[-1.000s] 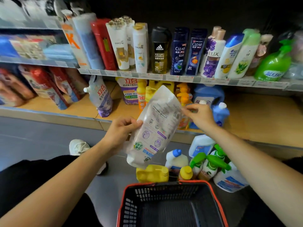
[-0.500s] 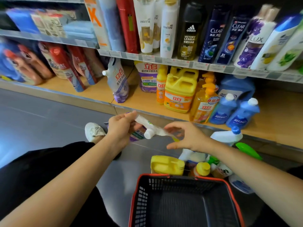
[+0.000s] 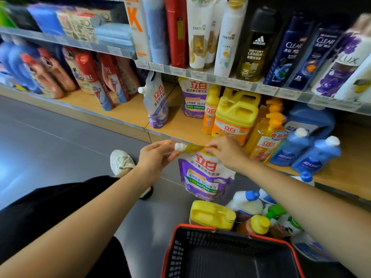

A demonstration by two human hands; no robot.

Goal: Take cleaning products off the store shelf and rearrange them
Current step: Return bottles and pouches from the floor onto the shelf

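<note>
Both hands were on the purple-and-white detergent pouch (image 3: 205, 175), holding it up by its top edge so it hung facing the camera. The left hand (image 3: 154, 160) pinched the corner right by the white spout cap (image 3: 179, 147), and the right hand (image 3: 225, 153) had its fingers curled over the other end of the top seam. The pouch hung just in front of the bottom shelf (image 3: 130, 111), over a yellow jug (image 3: 210, 214) and some bottles on the floor, with the red-rimmed basket (image 3: 200, 227) nearer the camera.
</note>
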